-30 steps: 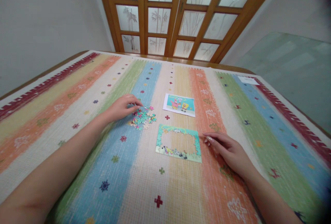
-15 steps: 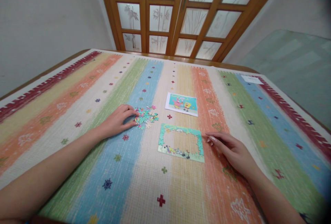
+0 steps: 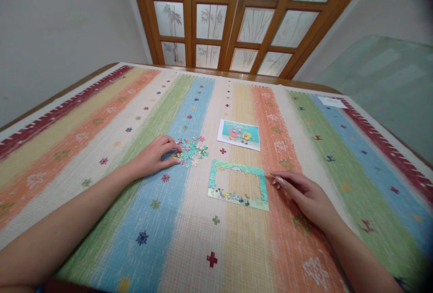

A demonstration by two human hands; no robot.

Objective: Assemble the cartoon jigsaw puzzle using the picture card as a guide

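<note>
Two hands in view, both the person's own, both forearms lying on the table.

Left hand (image 3: 154, 155): palm down, fingers loosely curled, fingertips (image 3: 174, 152) touching the left edge of the pile of loose puzzle pieces (image 3: 193, 150). Cannot tell whether a piece is pinched under the fingers; too small to resolve.

Right hand (image 3: 304, 196): palm down, fingers stretched out and pointing left, relaxed and spread flat, nothing in it. Fingertips sit just beside the right edge of the puzzle frame (image 3: 237, 199), near its upper right corner; contact can't be confirmed.

Counts:
- 1 pile of loose pieces, on the blue stripe, left of centre. Individual pieces too small and overlapped to count.
- 1 puzzle frame, centre of table, between the two hands. Border closed on all four sides, middle open, cloth showing through. A few extra pieces are filled in along the bottom edge.
- 1 reference picture (image 3: 239, 134), flat, just beyond the frame, not touching it.
- 1 white paper slip (image 3: 332, 102), far right corner, well apart from everything else.

All of it lies on one striped tablecloth (image 3: 216, 257). Behind the table: wooden doors (image 3: 216, 17) with frosted glass panes.
</note>
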